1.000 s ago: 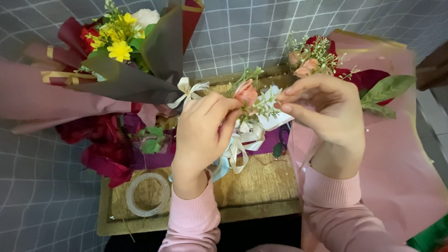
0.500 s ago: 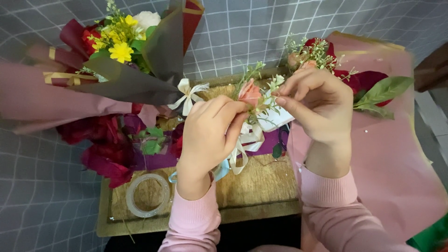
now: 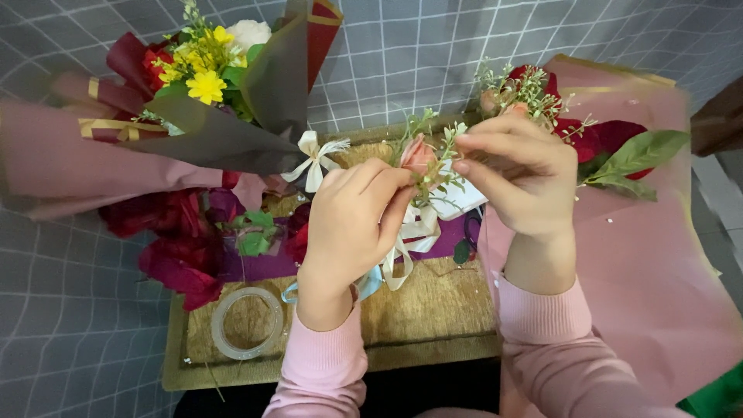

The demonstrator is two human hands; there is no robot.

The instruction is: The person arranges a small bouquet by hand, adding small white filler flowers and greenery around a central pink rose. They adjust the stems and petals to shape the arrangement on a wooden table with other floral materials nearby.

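Both hands have crept a little farther up over the mat (image 3: pixel 433 325). The left hand (image 3: pixel 352 224) stays pinched on the posy (image 3: pixel 422 159), mid-scene, and the right hand (image 3: pixel 515 178) now nips its green sprigs, so the arranging carries on.

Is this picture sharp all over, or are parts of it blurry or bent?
Head view: soft, even light, no glare; the left hand and right hand are fairly sharp around the small pink flower sprig; the pink wrapping paper smears at the right edge; the grid-patterned cloth lines bow slightly.
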